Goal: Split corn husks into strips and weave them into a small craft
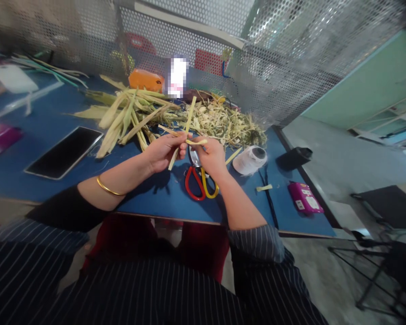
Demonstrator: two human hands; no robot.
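Above the front of the blue table, my left hand [167,151] pinches pale yellow-green strips of dried husk [191,116] that cross at the fingertips. One strip points up, and another end hangs below the fingers. My right hand [210,155] is closed on a bent strip end [199,142] right beside it, and the two hands almost touch. Under the hands lie scissors [195,183] with one red and one yellow handle; their blades are partly hidden by my right hand. A small knotted husk piece [264,188] rests across black cords to the right.
Long husks [122,113] and a heap of shredded husk [223,119] lie behind my hands. A white thread cone [249,160], black spool [294,158] and purple packet [305,197] stand right. A phone [65,152] lies left. A perforated metal screen [189,31] borders the back.
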